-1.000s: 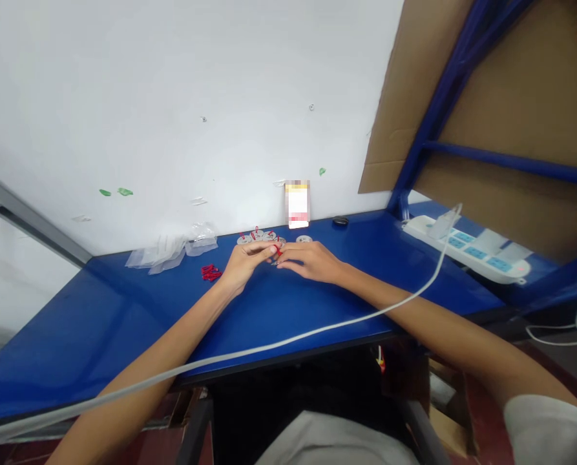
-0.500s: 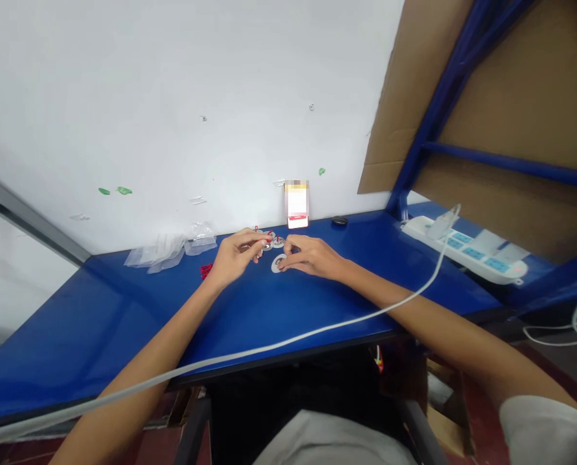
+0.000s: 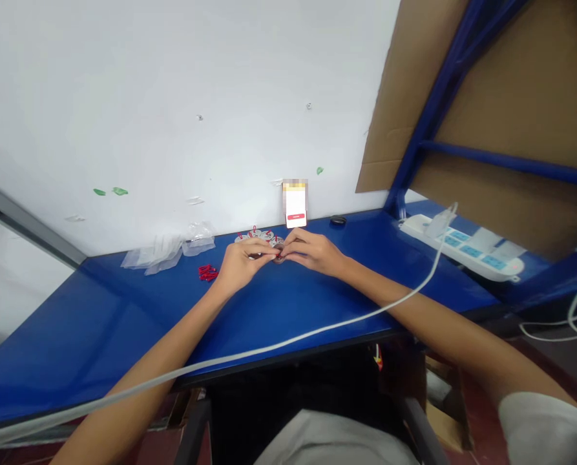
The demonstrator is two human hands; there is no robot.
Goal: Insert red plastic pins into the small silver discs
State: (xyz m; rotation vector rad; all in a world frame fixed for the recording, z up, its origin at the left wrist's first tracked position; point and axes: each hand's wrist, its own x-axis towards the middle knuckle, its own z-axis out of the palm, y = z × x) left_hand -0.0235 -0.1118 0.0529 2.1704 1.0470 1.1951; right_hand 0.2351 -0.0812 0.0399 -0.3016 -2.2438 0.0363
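We are working at blue table [image 3: 99, 336]. Left hand [image 3: 242, 265] and right hand [image 3: 314, 252] are meeting at fingertips around small round disc [image 3: 279, 256], near table's back edge. Fingers are hiding most of disc; we cannot tell whether grip is clenched. Row of white discs with red loops [image 3: 254, 236] is sitting just behind hands. Small red pieces [image 3: 208, 272] are lying left of hands, near clear plastic bags [image 3: 165, 256].
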